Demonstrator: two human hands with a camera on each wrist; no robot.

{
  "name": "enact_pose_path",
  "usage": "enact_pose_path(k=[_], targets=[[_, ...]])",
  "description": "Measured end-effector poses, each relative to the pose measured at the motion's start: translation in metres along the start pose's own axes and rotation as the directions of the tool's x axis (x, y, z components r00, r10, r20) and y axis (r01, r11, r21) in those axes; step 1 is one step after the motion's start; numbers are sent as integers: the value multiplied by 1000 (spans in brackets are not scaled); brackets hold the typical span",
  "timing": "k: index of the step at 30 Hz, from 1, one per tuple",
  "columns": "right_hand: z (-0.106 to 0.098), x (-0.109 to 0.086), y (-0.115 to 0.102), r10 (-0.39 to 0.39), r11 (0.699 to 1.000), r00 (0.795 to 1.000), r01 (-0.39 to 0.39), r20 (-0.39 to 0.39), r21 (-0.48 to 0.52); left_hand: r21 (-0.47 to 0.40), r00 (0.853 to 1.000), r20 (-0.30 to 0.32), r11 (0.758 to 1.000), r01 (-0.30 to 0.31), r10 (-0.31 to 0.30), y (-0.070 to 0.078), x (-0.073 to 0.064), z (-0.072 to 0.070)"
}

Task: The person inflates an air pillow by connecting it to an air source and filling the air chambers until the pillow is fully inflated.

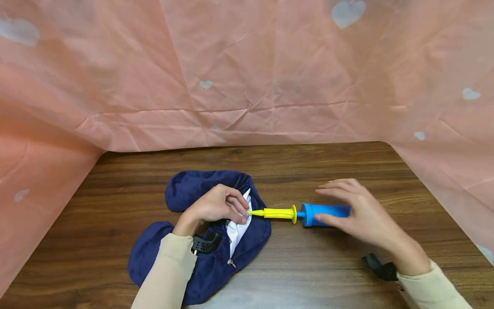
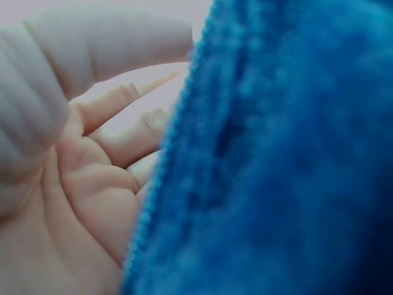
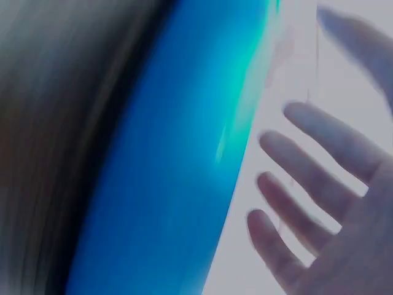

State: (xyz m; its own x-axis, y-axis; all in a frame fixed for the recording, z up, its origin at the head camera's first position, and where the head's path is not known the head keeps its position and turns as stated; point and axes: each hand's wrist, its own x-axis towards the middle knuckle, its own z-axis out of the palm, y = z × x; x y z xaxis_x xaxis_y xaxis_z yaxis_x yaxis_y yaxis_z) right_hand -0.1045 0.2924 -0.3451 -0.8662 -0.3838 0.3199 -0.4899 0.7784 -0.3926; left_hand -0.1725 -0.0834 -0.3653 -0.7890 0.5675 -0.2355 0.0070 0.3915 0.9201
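A navy U-shaped neck pillow (image 1: 254, 244) lies on the table with its zip undone, showing white lining (image 1: 236, 234). At that opening my left hand (image 1: 220, 204) pinches a small clear valve. The yellow nozzle (image 1: 256, 213) of a hand pump meets the valve; its blue barrel (image 1: 310, 214) extends to the right. Around the barrel my right hand (image 1: 359, 214) hovers with fingers spread, and in the right wrist view a gap shows between those fingers (image 3: 325, 141) and the barrel. Blue fabric (image 2: 288, 153) hides the left fingertips in the left wrist view.
Wood-grain table (image 1: 308, 274) lies under everything. Pink cloth (image 1: 247, 64) with pale hearts hangs along the back and both sides. A zip pull (image 1: 231, 262) dangles at the lower end of the opening. Black straps (image 1: 206, 243) circle both wrists.
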Motion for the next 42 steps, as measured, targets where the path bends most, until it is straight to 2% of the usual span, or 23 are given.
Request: enact_pose_path(k=[2,4,7,11,15,25,35,42], targets=[[20,18,-26,-121,991,993,120,-2,-56,4,1000,-11,1000,3,-3,1,0,0],[39,32,-43,-179,979,983,182,41,-86,3,1000,-15,1000,5,-5,1,0,0],[58,45,-57,-195,974,975,205,108,-95,3,1000,-6,1000,10,-10,-1,0,3],[70,49,-61,-175,980,969,188,174,-63,7,1000,11,1000,8,-8,-2,-1,5],[72,50,-61,-180,981,964,191,195,-41,18,1000,13,1000,-7,7,0,-3,2],[70,51,-63,-258,964,941,265,220,0,36,999,15,999,-32,31,2,-3,6],[73,54,-67,-263,964,934,266,241,19,61,1000,-23,998,-2,3,5,-1,12],[77,57,-67,-271,962,937,268,222,44,62,999,-30,998,22,-20,4,2,13]])
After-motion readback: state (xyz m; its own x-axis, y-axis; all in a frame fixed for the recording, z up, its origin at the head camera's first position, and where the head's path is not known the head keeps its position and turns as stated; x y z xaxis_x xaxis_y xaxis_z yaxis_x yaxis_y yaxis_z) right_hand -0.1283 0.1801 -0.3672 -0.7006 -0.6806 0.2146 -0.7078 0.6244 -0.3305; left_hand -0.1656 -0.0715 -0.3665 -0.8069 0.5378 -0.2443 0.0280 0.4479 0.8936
